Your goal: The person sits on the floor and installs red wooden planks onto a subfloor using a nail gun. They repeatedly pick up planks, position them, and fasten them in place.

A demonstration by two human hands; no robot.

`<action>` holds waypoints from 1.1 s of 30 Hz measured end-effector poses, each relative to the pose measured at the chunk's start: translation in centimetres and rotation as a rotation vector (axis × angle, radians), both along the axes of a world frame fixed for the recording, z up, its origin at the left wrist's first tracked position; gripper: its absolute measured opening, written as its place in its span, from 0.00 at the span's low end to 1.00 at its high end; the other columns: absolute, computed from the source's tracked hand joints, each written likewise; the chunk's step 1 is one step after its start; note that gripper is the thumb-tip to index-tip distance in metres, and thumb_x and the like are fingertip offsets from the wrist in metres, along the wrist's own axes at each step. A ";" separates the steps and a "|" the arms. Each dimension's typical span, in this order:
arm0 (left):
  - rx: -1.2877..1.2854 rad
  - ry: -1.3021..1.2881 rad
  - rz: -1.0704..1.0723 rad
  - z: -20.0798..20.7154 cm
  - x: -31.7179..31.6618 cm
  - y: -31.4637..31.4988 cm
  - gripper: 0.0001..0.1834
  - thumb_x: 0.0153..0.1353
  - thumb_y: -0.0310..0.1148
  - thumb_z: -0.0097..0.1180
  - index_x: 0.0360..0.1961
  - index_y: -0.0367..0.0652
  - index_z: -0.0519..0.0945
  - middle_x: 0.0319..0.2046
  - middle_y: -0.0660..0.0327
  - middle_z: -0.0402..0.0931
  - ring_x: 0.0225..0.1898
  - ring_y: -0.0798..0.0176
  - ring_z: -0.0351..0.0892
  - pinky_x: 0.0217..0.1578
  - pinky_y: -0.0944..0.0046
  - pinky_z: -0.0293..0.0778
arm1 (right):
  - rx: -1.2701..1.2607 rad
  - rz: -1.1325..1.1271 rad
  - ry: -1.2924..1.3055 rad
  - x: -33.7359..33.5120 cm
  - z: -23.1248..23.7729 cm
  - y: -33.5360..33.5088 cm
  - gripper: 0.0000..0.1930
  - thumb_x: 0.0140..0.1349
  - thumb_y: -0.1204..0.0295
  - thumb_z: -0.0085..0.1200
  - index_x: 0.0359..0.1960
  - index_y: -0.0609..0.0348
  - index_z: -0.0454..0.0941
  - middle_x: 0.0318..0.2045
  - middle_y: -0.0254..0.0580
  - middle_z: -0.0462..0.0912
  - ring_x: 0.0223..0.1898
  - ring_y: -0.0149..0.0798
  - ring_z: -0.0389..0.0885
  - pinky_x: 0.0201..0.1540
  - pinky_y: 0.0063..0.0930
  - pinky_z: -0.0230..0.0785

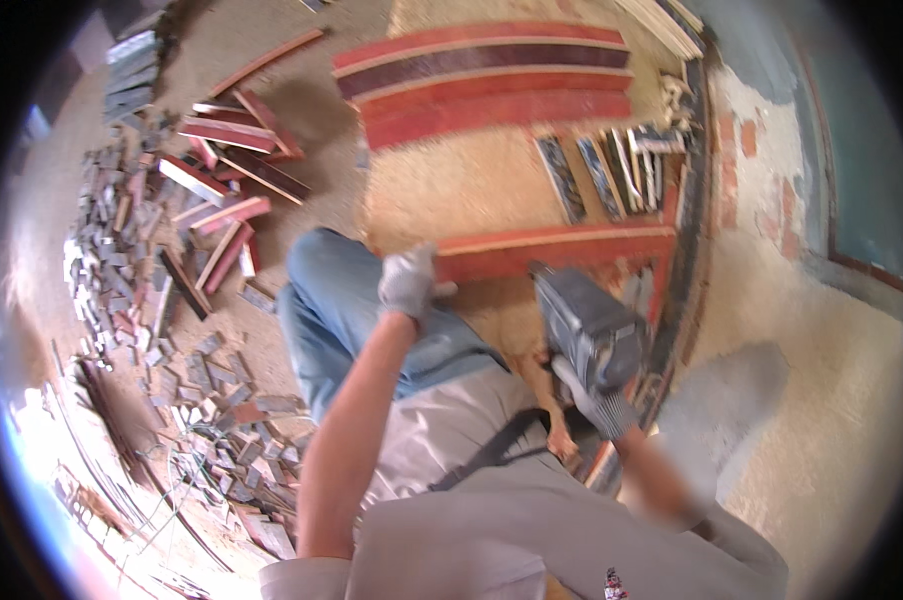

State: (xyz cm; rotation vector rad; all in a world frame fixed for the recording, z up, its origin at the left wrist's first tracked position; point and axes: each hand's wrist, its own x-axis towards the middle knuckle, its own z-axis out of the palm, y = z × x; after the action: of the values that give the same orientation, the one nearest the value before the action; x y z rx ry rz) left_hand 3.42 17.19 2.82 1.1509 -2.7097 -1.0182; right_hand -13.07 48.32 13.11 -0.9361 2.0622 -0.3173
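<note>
Evidently holding a red board point(492, 260) left-handed and a dark power tool point(590, 325) right-handed.
Clasping the board's left end, just beyond the lap point(442, 350), with the left grip point(409, 283); wrapping the right grip point(600, 403) around the tool's handle (trigger contact too hidden to judge), with its nose at, perhaps touching, the board. Probably stiff and light for the board, best taken near its ends; likely heavier for the tool.

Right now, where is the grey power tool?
In the head view, the grey power tool is right of centre, in the right hand, next to the red board that the left hand holds.
</note>
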 end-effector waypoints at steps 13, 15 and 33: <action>0.915 1.056 0.778 9.3 22.6 -15.5 0.22 0.72 0.42 0.55 0.61 0.42 0.81 0.59 0.53 0.81 0.57 0.49 0.82 0.48 0.48 0.85 | 0.233 -0.171 0.268 3.1 -3.0 -1.6 0.52 0.53 0.54 0.68 0.74 0.69 0.54 0.56 0.69 0.78 0.58 0.63 0.79 0.62 0.47 0.71; 0.966 1.152 0.889 8.1 24.2 -17.8 0.22 0.72 0.39 0.52 0.63 0.40 0.77 0.60 0.52 0.79 0.53 0.50 0.83 0.46 0.48 0.84 | 0.447 -0.066 0.137 1.4 -2.1 -2.0 0.37 0.57 0.55 0.62 0.65 0.65 0.70 0.46 0.66 0.83 0.50 0.62 0.83 0.56 0.48 0.75; 0.192 0.588 0.633 2.7 -3.1 -8.5 0.34 0.61 0.31 0.68 0.68 0.37 0.71 0.63 0.47 0.75 0.64 0.53 0.77 0.62 0.56 0.74 | -0.270 0.616 0.891 -27.3 -0.2 -41.9 0.41 0.60 0.67 0.61 0.74 0.62 0.58 0.74 0.52 0.64 0.77 0.52 0.58 0.77 0.42 0.52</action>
State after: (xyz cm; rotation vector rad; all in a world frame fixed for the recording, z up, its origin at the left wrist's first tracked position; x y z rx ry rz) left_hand 0.30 8.68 5.55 1.3331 -1.6752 -1.2508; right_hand -40.37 6.42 12.91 -2.0889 2.3539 0.2092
